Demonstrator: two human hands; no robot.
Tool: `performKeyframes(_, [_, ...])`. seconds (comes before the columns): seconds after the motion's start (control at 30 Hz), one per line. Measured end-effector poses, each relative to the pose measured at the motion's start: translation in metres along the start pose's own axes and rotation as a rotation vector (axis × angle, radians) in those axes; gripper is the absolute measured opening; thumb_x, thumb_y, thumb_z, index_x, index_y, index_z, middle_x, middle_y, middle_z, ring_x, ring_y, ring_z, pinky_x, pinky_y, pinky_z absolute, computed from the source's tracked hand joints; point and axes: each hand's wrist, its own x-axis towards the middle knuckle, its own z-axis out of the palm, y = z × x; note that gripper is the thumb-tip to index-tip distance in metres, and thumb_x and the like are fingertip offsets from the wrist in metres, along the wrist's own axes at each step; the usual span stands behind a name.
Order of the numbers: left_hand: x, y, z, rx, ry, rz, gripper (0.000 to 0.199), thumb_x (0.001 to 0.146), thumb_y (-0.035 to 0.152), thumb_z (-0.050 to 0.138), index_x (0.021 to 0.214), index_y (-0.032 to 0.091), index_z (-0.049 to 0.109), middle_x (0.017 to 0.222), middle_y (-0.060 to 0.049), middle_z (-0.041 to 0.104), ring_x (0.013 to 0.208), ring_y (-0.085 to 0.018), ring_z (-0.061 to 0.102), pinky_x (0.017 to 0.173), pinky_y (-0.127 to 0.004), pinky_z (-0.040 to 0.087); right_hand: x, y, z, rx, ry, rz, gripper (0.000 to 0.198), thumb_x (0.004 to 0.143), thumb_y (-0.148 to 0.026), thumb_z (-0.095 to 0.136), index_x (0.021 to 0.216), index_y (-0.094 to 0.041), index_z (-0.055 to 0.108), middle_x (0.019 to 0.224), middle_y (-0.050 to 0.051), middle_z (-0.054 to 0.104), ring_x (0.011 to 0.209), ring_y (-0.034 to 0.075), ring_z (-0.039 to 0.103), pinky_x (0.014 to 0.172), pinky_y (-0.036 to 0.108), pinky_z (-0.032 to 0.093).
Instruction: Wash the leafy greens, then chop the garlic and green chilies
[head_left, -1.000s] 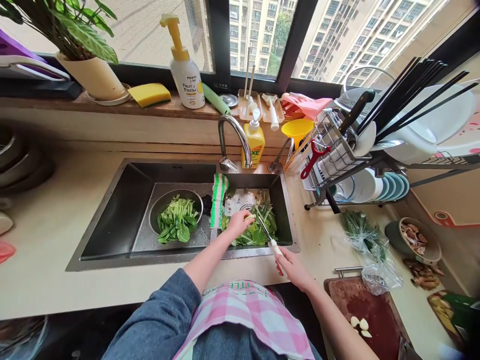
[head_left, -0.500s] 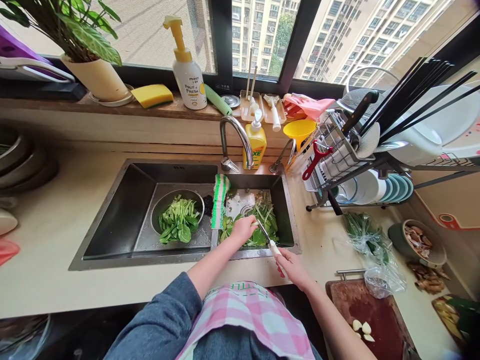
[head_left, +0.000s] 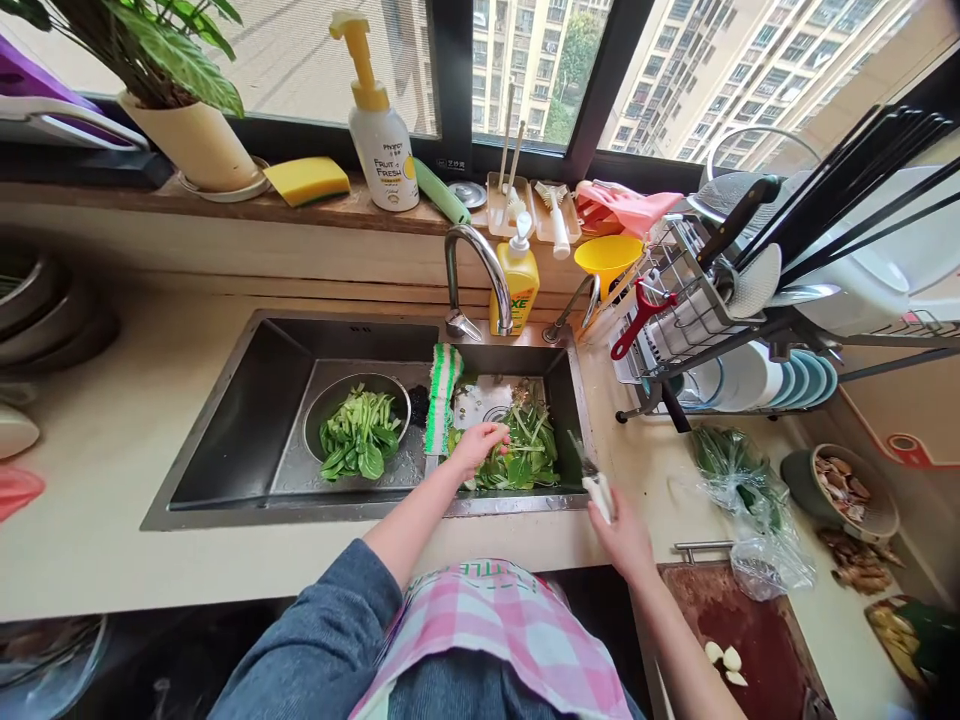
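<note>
My right hand [head_left: 624, 530] grips the white handle of a small knife [head_left: 598, 490] over the sink's front right corner. Motion smears its blade, which points up and away. Above the right basin, my left hand [head_left: 478, 447] is closed, fingertips pinched together; what they hold, if anything, I cannot make out. Beneath and beside it lie loose leafy greens [head_left: 529, 450], with thin stems and trimmings toward the back of the basin. In the left basin, a round metal bowl [head_left: 307, 425] holds cut green stems and leaves [head_left: 360, 435].
A green-and-white cloth [head_left: 442, 400] hangs over the sink divider, near the faucet [head_left: 480, 260]. To the right stand a dish rack [head_left: 675, 310] with knives and chopsticks, bagged greens [head_left: 739, 480] and a cutting board [head_left: 757, 630] bearing garlic cloves [head_left: 724, 657].
The knife has swung away to the right with my right hand, apart from my left hand. My left hand has shifted slightly left, still over the right basin.
</note>
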Motion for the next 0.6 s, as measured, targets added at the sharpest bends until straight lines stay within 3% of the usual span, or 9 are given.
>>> performKeyframes(0.13, [0.002,0.002,-0.009,-0.335,-0.091,-0.113,0.029,0.07,0.03,0.069,0.092,0.012,0.06,0.074,-0.002,0.062,0.057,-0.007,0.056,0.056,-0.02,0.045,0.011,0.037,-0.013,-0.338,0.13,0.15,0.067,0.074,-0.05,0.05,0.127,-0.01,0.043,0.105,0.02,0.054,0.1,0.033,0.053,0.084,0.044,0.039])
performKeyframes(0.23, [0.005,-0.005,-0.01,-0.387,-0.105,-0.122,0.028,0.07,0.027,0.069,0.092,0.012,0.059,0.073,-0.002,0.061,0.057,-0.006,0.056,0.054,-0.019,0.045,0.011,0.025,-0.014,-0.368,0.21,0.088,0.071,0.068,-0.051,0.058,0.124,-0.009,0.046,0.11,0.022,0.052,0.107,0.036,0.047,0.088,0.049,0.035])
performKeyframes(0.33, [0.009,-0.014,-0.005,-0.345,-0.084,-0.151,0.029,0.068,0.026,0.071,0.09,0.014,0.058,0.071,-0.001,0.061,0.058,-0.007,0.057,0.055,-0.019,0.046,0.014,-0.019,0.002,-0.128,0.215,-0.141,0.065,0.067,-0.05,0.062,0.117,-0.011,0.05,0.117,0.02,0.05,0.114,0.033,0.041,0.092,0.047,0.034])
performKeyframes(0.4, [0.012,-0.018,0.0,-0.3,-0.088,-0.191,0.031,0.065,0.028,0.073,0.088,0.015,0.057,0.071,-0.001,0.061,0.058,-0.008,0.057,0.055,-0.019,0.046,0.025,-0.055,0.021,0.151,0.105,-0.257,0.054,0.071,-0.046,0.06,0.114,-0.015,0.05,0.111,0.014,0.054,0.103,0.025,0.05,0.086,0.039,0.041])
performKeyframes(0.5, [0.017,-0.023,0.007,-0.219,-0.111,-0.212,0.035,0.062,0.035,0.074,0.086,0.015,0.058,0.072,-0.001,0.061,0.054,-0.007,0.055,0.05,-0.017,0.042,0.051,-0.097,0.052,0.451,-0.064,-0.246,0.049,0.068,-0.043,0.063,0.109,-0.018,0.051,0.087,0.004,0.059,0.068,0.013,0.055,0.065,0.026,0.046])
performKeyframes(0.6, [0.027,-0.026,0.009,-0.183,-0.133,-0.201,0.038,0.062,0.044,0.071,0.082,0.013,0.06,0.067,0.0,0.06,0.05,-0.006,0.051,0.047,-0.017,0.038,0.078,-0.119,0.074,0.536,-0.181,-0.264,0.039,0.066,-0.041,0.065,0.097,-0.02,0.056,0.07,-0.003,0.055,0.054,0.009,0.048,0.053,0.021,0.042])
